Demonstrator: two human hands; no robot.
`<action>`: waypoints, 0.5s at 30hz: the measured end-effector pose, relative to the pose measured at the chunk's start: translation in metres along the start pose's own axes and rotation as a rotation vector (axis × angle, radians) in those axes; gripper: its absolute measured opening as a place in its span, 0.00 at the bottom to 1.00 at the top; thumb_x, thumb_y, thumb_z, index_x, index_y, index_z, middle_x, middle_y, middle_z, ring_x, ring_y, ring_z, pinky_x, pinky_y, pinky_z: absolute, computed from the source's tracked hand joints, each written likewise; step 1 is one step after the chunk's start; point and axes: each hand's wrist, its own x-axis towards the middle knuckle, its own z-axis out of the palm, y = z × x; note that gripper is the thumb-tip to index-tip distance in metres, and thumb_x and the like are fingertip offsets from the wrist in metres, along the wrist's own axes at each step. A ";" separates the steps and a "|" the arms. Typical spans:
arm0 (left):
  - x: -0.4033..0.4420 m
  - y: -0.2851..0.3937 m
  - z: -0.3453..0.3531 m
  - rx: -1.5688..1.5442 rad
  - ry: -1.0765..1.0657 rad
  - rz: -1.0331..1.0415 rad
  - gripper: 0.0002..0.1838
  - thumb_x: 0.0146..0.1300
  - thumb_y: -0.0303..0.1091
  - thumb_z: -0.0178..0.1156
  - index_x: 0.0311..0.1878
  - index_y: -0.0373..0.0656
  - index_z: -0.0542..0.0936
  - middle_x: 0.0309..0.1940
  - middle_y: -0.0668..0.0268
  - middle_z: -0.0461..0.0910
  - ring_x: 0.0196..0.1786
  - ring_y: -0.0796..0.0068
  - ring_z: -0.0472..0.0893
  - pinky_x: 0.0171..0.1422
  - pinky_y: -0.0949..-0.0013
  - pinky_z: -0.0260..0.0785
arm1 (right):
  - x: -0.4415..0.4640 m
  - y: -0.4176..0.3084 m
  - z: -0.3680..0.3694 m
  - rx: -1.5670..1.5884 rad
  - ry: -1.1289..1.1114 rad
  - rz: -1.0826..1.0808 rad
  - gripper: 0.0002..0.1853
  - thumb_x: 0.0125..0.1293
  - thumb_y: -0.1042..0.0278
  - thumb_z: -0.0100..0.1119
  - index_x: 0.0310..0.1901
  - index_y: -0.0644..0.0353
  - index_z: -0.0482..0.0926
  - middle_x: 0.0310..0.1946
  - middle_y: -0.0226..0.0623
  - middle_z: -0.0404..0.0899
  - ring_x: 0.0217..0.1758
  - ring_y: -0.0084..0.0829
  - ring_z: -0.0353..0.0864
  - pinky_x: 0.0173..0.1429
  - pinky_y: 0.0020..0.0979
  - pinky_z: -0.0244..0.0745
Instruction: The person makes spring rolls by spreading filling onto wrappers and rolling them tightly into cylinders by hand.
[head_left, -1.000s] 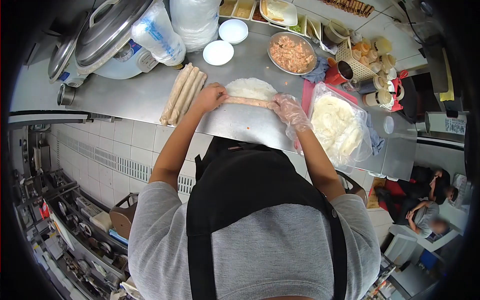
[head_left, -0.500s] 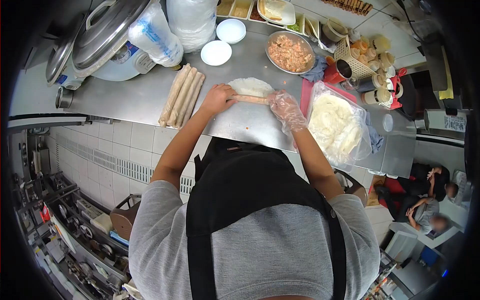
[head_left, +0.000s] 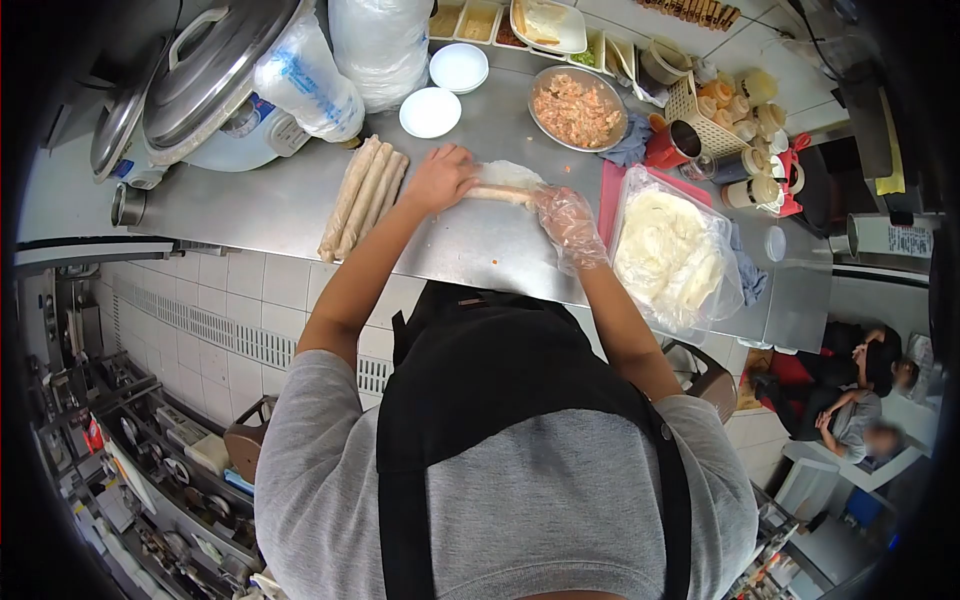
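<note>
A thin pale wrapper sheet lies on the steel counter, its near part rolled around pinkish filling into a long roll. My left hand, bare, is on the left end of this roll with fingers bent over it. My right hand, in a clear plastic glove, has its fingers closed at the roll's right end. Several finished rolls are stacked to the left of my left hand. A metal bowl of minced filling stands behind, and a tray of white dough lies to the right.
Two white dishes and plastic-wrapped stacks stand at the back left, near a large lidded pot. Sauce bottles and a basket are at the back right. Two people sit at far right.
My left hand has moved over the roll's left end, its fingers now further forward. The roll has moved slightly away from me, and less of the flat sheet shows.
</note>
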 end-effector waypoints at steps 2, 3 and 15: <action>0.011 -0.003 -0.002 0.070 0.132 -0.059 0.21 0.64 0.44 0.62 0.56 0.44 0.82 0.51 0.62 0.78 0.59 0.61 0.74 0.62 0.54 0.65 | 0.002 0.000 0.000 -0.006 -0.001 0.006 0.17 0.63 0.70 0.56 0.53 0.50 0.82 0.50 0.37 0.84 0.51 0.41 0.82 0.57 0.44 0.78; 0.017 -0.006 -0.002 0.138 0.265 -0.120 0.24 0.66 0.45 0.60 0.59 0.40 0.79 0.53 0.59 0.78 0.60 0.60 0.74 0.64 0.52 0.65 | 0.003 0.000 0.001 0.001 -0.036 0.041 0.17 0.63 0.69 0.55 0.53 0.49 0.82 0.50 0.36 0.84 0.52 0.41 0.82 0.57 0.44 0.77; 0.045 -0.038 -0.007 0.146 0.077 -0.420 0.29 0.72 0.55 0.49 0.46 0.33 0.83 0.44 0.49 0.84 0.52 0.52 0.81 0.64 0.53 0.70 | 0.011 0.001 0.000 -0.029 -0.217 0.150 0.12 0.66 0.63 0.54 0.47 0.51 0.84 0.46 0.38 0.85 0.49 0.41 0.82 0.55 0.45 0.77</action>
